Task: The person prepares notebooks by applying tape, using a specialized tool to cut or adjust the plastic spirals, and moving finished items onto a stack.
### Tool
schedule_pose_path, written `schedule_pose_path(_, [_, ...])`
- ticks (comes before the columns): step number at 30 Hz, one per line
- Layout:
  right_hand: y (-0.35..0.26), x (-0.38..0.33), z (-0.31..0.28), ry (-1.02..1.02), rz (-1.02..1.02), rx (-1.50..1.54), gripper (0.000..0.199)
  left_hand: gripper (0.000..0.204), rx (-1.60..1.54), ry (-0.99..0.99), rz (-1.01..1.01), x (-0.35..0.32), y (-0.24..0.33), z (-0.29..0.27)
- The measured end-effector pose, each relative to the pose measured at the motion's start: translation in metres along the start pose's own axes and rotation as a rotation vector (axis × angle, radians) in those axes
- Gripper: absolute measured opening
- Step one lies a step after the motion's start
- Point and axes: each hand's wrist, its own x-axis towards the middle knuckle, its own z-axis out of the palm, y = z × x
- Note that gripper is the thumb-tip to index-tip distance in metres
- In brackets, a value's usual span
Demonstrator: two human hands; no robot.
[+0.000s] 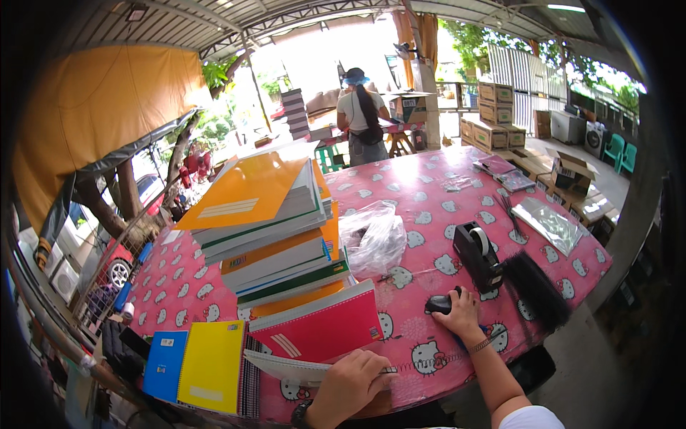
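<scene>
My left hand is closed on the edge of an unbound notebook, a pad of white sheets tilted at the table's front. A thin dark spiral coil runs from that edge to the right along the tabletop. My right hand lies with its fingers curled onto a black rounded object, shaped like a computer mouse. Just beyond the left hand rises a tall pile of notebooks with a red cover in front and an orange cover on top.
Yellow and blue spiral notebooks lie at left. Behind are a clear plastic bag and a tape dispenser; a bundle of black coils lies at right. A person stands at a farther table, near stacked cartons.
</scene>
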Motion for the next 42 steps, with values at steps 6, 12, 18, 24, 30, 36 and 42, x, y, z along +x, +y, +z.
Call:
schedule_pose_path(6, [-0.033, 0.0, -0.018, 0.054, -0.215, 0.378, 0.068, 0.023, 0.214, -0.035, 0.043, -0.003, 0.001, -0.001])
schedule_pose_path(12, [-0.073, -0.044, -0.038, -0.655, -0.087, 1.766, 0.079, 0.022, 0.12, 0.036, 0.034, 0.0, -0.001, 0.001])
schedule_pose_path(18, [-0.091, -0.062, -0.063, -0.824, -0.355, 1.67, 0.086, 0.02, 0.283, -0.015, -0.028, -0.005, -0.002, -0.006])
schedule_pose_path(24, [-0.081, -0.04, -0.072, -1.053, -0.447, 1.518, 0.072, 0.019, 0.438, 0.183, -0.306, -0.044, -0.002, -0.012])
schedule_pose_path(30, [-0.093, -0.03, -0.125, -1.087, -0.682, 1.164, 0.07, 0.024, 0.334, 0.222, -0.283, -0.041, -0.007, 0.005])
schedule_pose_path(36, [-0.091, -0.042, -0.141, -0.883, -0.577, 1.385, 0.055, 0.029, 0.297, 0.256, -0.277, -0.039, -0.007, 0.001])
schedule_pose_path(42, [-0.102, -0.034, -0.145, -0.952, -0.574, 1.523, 0.059, 0.031, 0.338, 0.287, -0.275, -0.036, -0.008, -0.004])
